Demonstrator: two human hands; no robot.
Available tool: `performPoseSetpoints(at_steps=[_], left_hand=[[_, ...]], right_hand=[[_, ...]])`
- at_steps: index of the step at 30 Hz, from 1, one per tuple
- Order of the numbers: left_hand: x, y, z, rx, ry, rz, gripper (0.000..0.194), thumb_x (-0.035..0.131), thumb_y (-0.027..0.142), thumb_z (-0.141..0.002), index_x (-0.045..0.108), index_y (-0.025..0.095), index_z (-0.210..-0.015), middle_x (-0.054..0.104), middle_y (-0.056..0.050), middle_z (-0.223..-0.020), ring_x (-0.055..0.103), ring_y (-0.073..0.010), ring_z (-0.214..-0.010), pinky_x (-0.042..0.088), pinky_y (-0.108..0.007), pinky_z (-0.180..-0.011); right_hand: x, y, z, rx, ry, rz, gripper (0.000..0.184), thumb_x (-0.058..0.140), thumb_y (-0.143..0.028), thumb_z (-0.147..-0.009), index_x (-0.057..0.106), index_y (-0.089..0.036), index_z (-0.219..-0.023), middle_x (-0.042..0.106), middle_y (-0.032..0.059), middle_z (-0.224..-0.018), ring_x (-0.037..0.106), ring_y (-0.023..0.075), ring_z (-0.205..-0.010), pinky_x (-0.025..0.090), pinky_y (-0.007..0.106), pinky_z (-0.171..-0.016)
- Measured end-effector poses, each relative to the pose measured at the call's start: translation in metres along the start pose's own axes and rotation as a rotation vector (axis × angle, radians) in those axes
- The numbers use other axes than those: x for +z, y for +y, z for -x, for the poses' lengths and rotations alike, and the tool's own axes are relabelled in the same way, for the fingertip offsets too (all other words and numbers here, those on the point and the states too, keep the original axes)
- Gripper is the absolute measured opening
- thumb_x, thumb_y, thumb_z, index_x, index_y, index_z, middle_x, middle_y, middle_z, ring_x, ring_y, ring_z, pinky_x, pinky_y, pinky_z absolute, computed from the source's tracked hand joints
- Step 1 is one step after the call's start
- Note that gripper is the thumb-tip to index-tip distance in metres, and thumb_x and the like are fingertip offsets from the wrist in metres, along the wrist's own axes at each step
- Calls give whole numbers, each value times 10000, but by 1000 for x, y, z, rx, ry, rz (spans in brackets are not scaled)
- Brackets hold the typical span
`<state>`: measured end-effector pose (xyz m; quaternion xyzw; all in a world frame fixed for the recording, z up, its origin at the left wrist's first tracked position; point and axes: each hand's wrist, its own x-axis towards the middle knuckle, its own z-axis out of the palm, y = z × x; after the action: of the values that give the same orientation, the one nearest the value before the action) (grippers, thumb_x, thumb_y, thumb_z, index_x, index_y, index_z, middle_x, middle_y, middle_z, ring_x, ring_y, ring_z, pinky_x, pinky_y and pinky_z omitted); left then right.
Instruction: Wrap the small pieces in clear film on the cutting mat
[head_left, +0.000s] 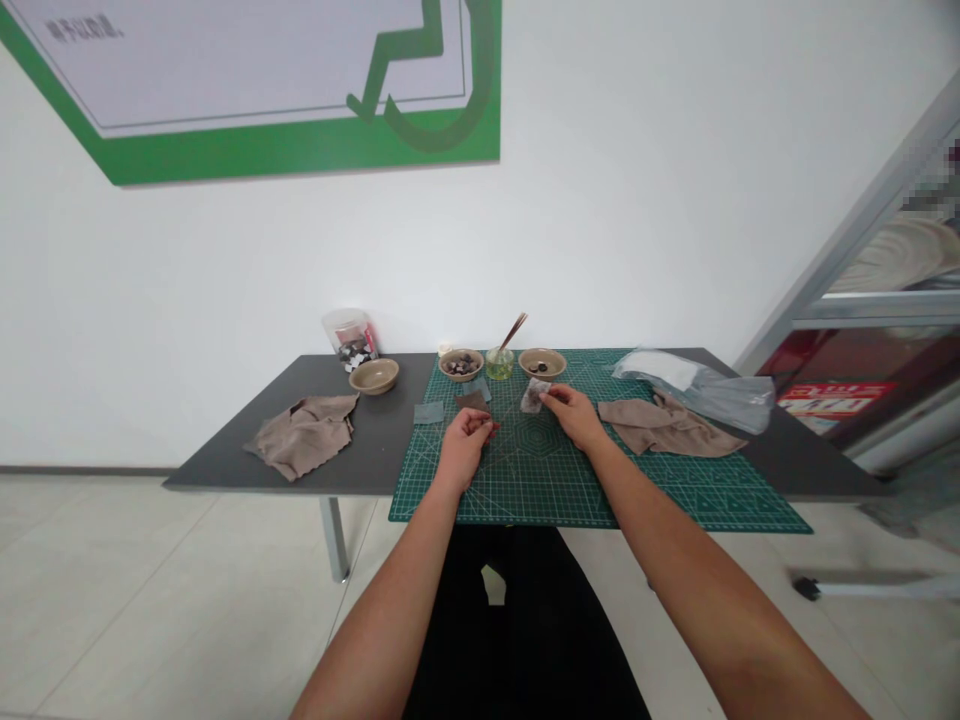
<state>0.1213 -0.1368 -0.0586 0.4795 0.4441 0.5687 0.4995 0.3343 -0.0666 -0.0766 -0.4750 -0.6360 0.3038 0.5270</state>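
Observation:
Both my hands rest on a green cutting mat (645, 490) on a dark grey table (300, 470). My left hand (463, 447) is curled shut, pinching a small red item (491, 429) that I cannot make out, just below a brown fabric patch (472, 401). My right hand (576, 414) has its fingers pressed on a small pale grey fabric piece (534, 394). A grey-blue patch (429, 412) lies left of my left hand.
Two tan bowls (461, 364) (542, 362) and a glass cup (499, 362) with sticks stand at the mat's back edge. A third bowl (374, 375) and a plastic jar (351, 337) sit further left. Beige cloths (304, 433) (660, 425) and a plastic bag (705, 390) lie around.

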Motion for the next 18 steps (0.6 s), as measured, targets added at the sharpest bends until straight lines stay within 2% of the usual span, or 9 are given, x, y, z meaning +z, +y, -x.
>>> performPoseSetpoints(at_steps=[4, 7, 12, 18], left_hand=[[-1, 1, 1, 25, 4, 19, 264, 652, 312, -723, 581, 176, -938, 699, -53, -865, 624, -143, -721, 427, -246, -625], [-1, 1, 1, 27, 24, 37, 268, 651, 332, -731, 586, 173, -937, 695, -77, -974, 641, -153, -757, 447, -260, -647], [-1, 0, 1, 24, -8, 68, 251, 662, 307, -719, 531, 189, -898, 696, -75, -988, 662, -175, -795, 476, -290, -687], [1, 1, 4, 21, -28, 53, 225, 655, 298, -721, 492, 197, -839, 690, -54, -928, 652, -179, -837, 485, -298, -718]], right_hand=[[2, 1, 0, 85, -9, -91, 272, 579, -427, -756, 625, -163, -806, 634, 7, -708, 550, 148, -642, 412, 266, -630], [4, 1, 0, 137, 10, -179, 267, 606, -417, -728, 608, -160, -800, 618, -6, -667, 534, 133, -590, 392, 247, -574], [4, -6, 1, 195, 5, -342, 244, 655, -386, -676, 584, -172, -766, 631, -8, -646, 559, 136, -560, 434, 256, -560], [3, -22, 7, 278, -62, -604, 211, 682, -298, -626, 541, -194, -743, 685, 27, -804, 631, 171, -607, 510, 314, -587]])
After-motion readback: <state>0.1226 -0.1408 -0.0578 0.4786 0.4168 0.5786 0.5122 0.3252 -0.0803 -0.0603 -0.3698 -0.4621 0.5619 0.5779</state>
